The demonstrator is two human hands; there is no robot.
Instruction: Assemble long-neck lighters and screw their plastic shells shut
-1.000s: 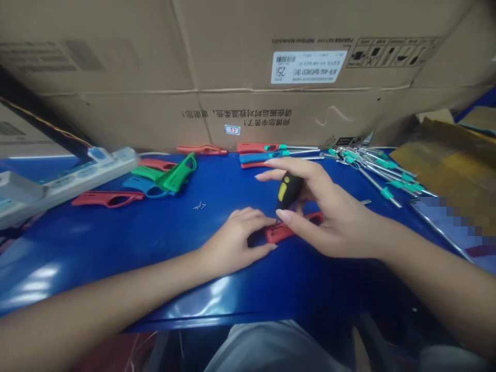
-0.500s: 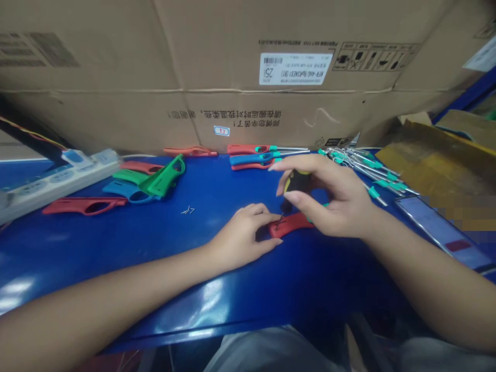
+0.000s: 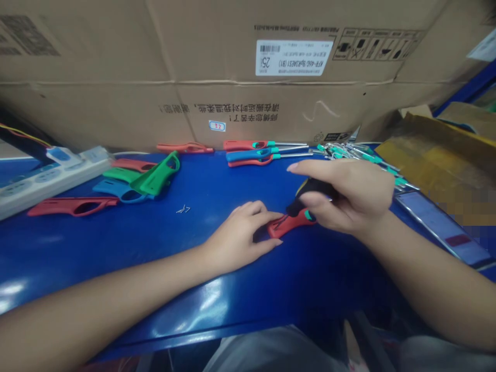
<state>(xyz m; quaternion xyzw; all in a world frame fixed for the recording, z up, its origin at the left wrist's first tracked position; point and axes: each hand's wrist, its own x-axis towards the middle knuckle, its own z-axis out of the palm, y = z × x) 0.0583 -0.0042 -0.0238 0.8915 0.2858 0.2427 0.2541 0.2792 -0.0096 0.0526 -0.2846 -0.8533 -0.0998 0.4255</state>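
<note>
A red long-nosed lighter (image 3: 291, 224) lies flat on the blue table, its rounded butt pinched between the thumb and forefinger of my left hand (image 3: 244, 232). My right hand (image 3: 351, 194) is wrapped round a black and yellow screwdriver (image 3: 296, 205). The screwdriver leans to the right, its shaft reaching down to the butt of the lighter; whether the tip sits in a screw is too small to tell. My right hand hides the lighter's front end. Several small screws (image 3: 183, 210) are scattered left of my left hand.
Red, blue and green lighter shells (image 3: 127, 188) lie at left beside a white power strip (image 3: 58, 175). Lighters with metal tubes (image 3: 267, 153) rest along the cardboard (image 3: 217, 51). At right are a pile of metal tubes (image 3: 364, 155), a phone (image 3: 444, 227) and a brown-yellow carton (image 3: 437, 160).
My right hand has turned and shifted right, tipping the screwdriver from nearly upright to a clear slant. My left hand keeps its pinch on the lighter. The whole view has shifted slightly.
</note>
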